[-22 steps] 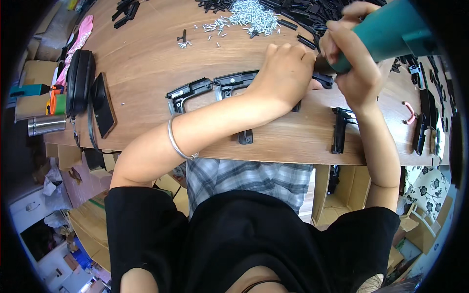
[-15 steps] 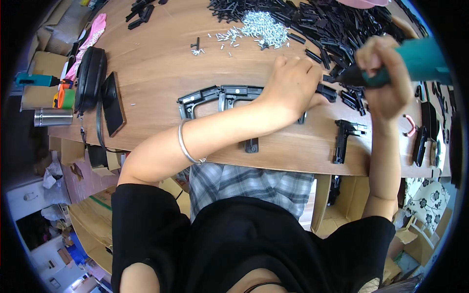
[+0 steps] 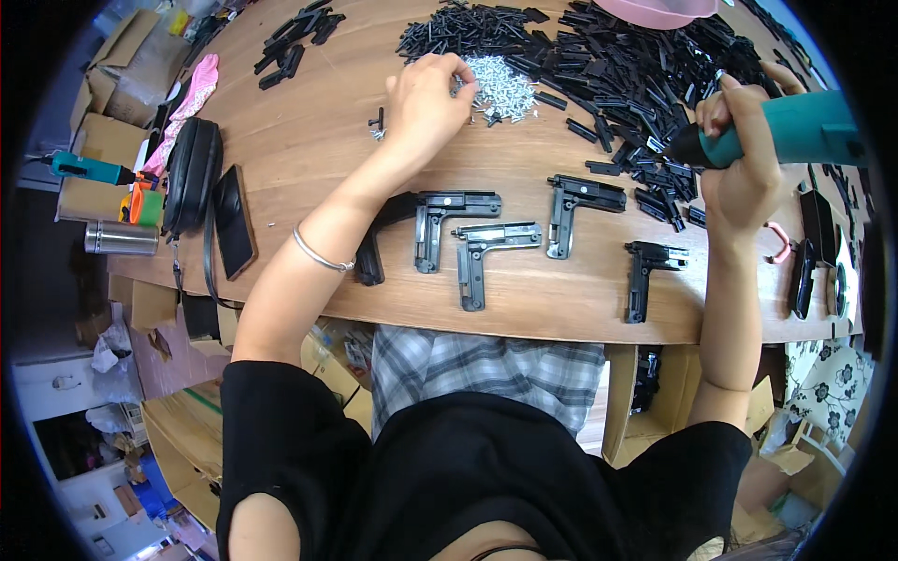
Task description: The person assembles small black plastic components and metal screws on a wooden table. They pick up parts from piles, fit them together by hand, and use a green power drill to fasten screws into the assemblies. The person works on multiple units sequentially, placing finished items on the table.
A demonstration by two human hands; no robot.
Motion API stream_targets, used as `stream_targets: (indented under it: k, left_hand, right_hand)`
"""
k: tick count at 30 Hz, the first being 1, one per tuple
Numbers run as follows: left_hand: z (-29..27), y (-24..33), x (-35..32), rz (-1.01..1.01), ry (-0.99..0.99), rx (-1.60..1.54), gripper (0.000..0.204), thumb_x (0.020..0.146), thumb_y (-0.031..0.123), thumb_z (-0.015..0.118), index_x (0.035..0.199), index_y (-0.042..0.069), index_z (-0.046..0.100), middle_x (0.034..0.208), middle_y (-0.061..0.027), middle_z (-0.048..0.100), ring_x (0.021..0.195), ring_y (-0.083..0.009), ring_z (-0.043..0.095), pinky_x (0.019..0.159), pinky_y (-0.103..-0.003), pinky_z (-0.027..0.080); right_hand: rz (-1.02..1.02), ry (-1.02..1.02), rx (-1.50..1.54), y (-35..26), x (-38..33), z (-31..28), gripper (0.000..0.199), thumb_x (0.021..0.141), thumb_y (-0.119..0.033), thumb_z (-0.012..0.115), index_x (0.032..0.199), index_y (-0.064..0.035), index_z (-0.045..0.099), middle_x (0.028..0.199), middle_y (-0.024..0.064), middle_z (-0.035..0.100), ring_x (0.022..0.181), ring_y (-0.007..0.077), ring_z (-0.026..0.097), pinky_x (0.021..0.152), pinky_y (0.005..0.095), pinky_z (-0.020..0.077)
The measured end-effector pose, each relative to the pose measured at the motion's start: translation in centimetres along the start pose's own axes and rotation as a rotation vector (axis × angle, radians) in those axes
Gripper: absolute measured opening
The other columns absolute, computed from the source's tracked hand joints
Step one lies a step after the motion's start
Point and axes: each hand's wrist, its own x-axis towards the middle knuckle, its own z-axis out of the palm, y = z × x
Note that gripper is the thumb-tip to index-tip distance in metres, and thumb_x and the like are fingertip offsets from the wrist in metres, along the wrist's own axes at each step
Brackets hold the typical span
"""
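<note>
At nine o'clock on the table (image 3: 309, 168), a teal driver (image 3: 89, 168) lies, with a metal cylinder (image 3: 122, 237) at its five o'clock. Further right stands a black zipped case (image 3: 192, 173), a dark phone (image 3: 234, 222) at its five o'clock and a loose group of black parts (image 3: 318, 23) at its one o'clock. A black pistol-shaped piece (image 3: 371, 257) sits partly under the left forearm, at about seven o'clock from the left hand (image 3: 430, 98). That hand is half curled, thumb and forefinger close together at the near-left edge of the heap of silver screws (image 3: 505, 86); whether a screw is between them, I cannot tell. At the hand's six o'clock lies a second pistol-shaped piece (image 3: 432, 224), a third (image 3: 472, 271) at four to five o'clock from it, a fourth (image 3: 561, 220) at the third's two o'clock, and a fifth (image 3: 638, 285) at the fourth's four o'clock. The pile of small black parts (image 3: 645, 65) spreads at ten to eleven o'clock from the right hand (image 3: 744, 168), which is closed around a teal power screwdriver (image 3: 809, 126), its dark nose pointing to nine o'clock over those parts; a pink curved handle (image 3: 778, 241) lies at that hand's five o'clock
</note>
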Motion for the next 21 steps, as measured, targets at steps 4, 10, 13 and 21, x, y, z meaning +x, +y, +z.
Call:
stream_targets:
  k: [4,10,13,21]
  left_hand:
    - [-1.0,1.6,0.1,-0.18,-0.086,-0.42,0.011,0.081,0.016,0.064,0.09,0.01,0.067,0.088,-0.0043,0.066,0.082,-0.0134,0.061,0.075,-0.025,0.045]
    - [-1.9,10.4,-4.5,0.22,-0.21,-0.574,0.012,0.076,0.014,0.07,0.085,0.007,0.068,0.076,-0.0021,0.064,0.074,-0.0112,0.058,0.069,-0.024,0.042]
    - [-1.2,12.8,-6.1,0.498,0.0,-0.396,0.015,0.071,0.02,0.072,0.078,0.009,0.065,0.072,-0.0007,0.059,0.074,-0.017,0.054,0.071,-0.03,0.035]
    - [0.7,15.0,-6.8,0.582,0.087,-0.474,0.021,0.069,0.025,0.073,0.08,0.01,0.062,0.075,0.0013,0.058,0.076,-0.0176,0.053,0.073,-0.031,0.033]
  right_hand:
    - [0.073,0.018,0.036,-0.8,-0.6,0.5,0.036,0.081,0.001,0.056,0.114,0.0006,0.04,0.064,0.0066,0.047,0.058,0.0135,0.044,0.06,0.03,0.0375]
    - [0.166,-0.032,0.25,-3.0,-1.9,0.9,0.036,0.082,-0.002,0.052,0.116,-0.0007,0.039,0.062,0.0063,0.044,0.056,0.0146,0.042,0.058,0.0299,0.0358]
    - [0.158,-0.042,0.2,-4.6,-2.9,0.7,0.035,0.083,-0.003,0.049,0.116,0.0013,0.039,0.062,0.007,0.043,0.054,0.0149,0.042,0.057,0.0301,0.0355]
    - [-0.029,-0.239,0.016,-5.6,-4.8,-2.6,0.021,0.088,-0.007,0.043,0.101,0.0043,0.055,0.069,0.0052,0.043,0.06,0.0134,0.041,0.058,0.0299,0.0369]
